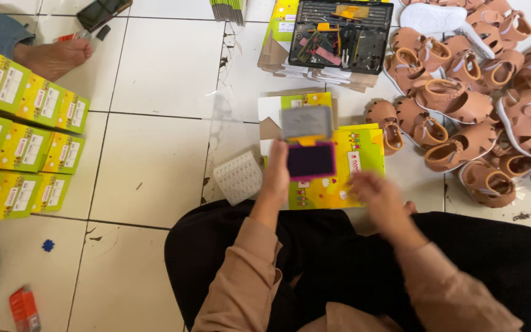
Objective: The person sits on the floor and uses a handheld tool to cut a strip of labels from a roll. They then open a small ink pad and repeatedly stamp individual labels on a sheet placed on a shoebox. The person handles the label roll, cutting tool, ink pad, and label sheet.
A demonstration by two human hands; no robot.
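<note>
Ink pad (pixel 310 147), lid up, sits gripped in your left hand (pixel 276 174) above the flat yellow box (pixel 345 178); your right hand (pixel 377 195), blurred, grip unclear, hovers beside it. Tilting it could smear ink onto the box, I judge.

Bright, even light on the floor; right hand (pixel 381 195) motion-blurred.

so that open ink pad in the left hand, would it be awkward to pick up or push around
The ink pad looks small and flat, so probably light. Its grey lid stands hinged open, so it may flop or shut if pushed. The left hand grips its edge; the dark inked face would likely smudge fingers.
</note>
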